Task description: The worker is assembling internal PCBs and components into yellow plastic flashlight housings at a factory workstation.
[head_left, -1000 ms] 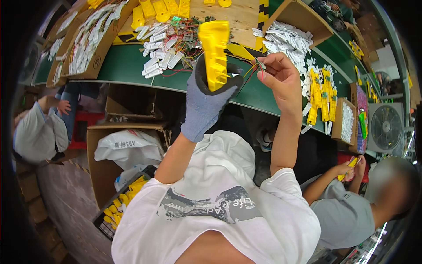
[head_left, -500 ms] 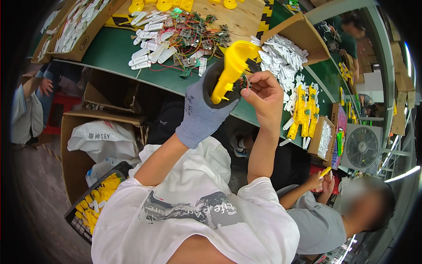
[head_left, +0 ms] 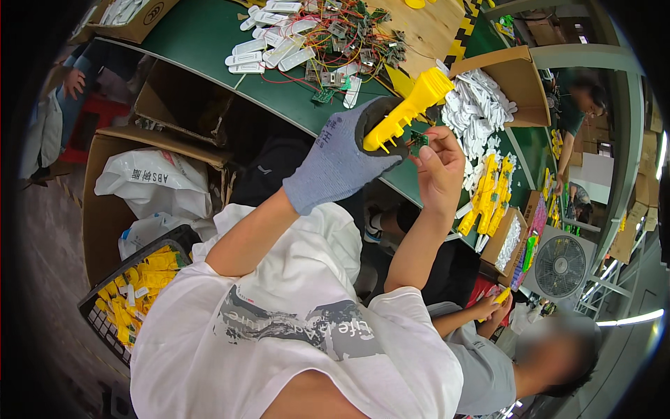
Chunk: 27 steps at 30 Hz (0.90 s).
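Note:
My left hand [head_left: 342,159], in a grey-blue glove with dark palm, is closed around a yellow plastic housing [head_left: 417,101]. The housing tilts up to the right, its wide end away from me and its inner ribs facing down. Bare, my right hand [head_left: 444,171] pinches a small green circuit board [head_left: 418,142] just below the housing; any wires on it are hard to make out. Both hands are raised in front of the green table [head_left: 202,52]. Beyond them lie white plastic pieces [head_left: 279,50] and a tangle of boards with red wires [head_left: 349,45].
A cardboard box [head_left: 513,80] spills white parts [head_left: 474,108] at the right, near a row of yellow housings [head_left: 486,195]. A crate of yellow parts [head_left: 105,325] stands low left, near a white bag [head_left: 153,185]. At lower right sits a co-worker [head_left: 481,366]; a fan [head_left: 560,265] is behind.
The view has shifted, so the table things appear farther right. My left hand has turned the housing to show its ribbed inside, and the green board now shows at my right fingertips.

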Each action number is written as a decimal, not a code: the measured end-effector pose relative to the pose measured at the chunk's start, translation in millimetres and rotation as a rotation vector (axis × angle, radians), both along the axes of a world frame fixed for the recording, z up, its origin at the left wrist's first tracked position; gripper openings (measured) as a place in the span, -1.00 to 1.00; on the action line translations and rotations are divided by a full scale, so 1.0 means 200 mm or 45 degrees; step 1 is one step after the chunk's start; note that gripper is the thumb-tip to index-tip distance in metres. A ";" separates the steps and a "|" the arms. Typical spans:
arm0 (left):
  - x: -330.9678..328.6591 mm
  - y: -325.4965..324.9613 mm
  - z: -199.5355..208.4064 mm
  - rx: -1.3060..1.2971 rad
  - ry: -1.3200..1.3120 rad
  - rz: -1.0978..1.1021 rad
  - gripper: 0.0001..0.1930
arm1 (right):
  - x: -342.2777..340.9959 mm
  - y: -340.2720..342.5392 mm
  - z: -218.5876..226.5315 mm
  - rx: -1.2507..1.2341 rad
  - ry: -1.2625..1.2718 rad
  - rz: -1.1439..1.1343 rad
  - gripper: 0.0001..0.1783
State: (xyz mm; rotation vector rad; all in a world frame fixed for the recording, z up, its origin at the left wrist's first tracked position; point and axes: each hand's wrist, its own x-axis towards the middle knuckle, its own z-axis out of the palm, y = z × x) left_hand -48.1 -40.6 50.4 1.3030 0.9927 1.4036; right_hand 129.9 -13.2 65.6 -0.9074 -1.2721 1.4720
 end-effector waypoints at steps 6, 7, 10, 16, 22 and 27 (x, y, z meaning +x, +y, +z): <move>-0.02 0.01 -0.07 -0.246 -0.372 -0.259 -0.42 | 0.05 -0.02 -0.03 -0.130 0.011 -0.032 -0.82; -0.02 0.00 -0.07 -0.314 -0.366 -0.249 -0.45 | 0.04 -0.02 -0.02 -0.093 -0.029 -0.045 -0.82; -0.03 -0.01 -0.08 -0.386 -0.454 -0.237 -0.48 | 0.04 -0.03 -0.03 -0.037 -0.083 -0.117 -0.82; 0.00 -0.02 -0.06 -0.346 -0.266 -0.112 -0.55 | 0.05 -0.06 -0.03 0.015 -0.107 -0.172 -0.84; 0.08 -0.05 0.00 -0.183 -0.050 -0.009 -0.49 | 0.02 -0.09 -0.02 0.058 -0.178 -0.177 -0.82; 0.12 -0.04 -0.06 -0.133 0.073 0.077 -0.48 | 0.01 -0.13 -0.02 0.079 -0.283 -0.214 -0.78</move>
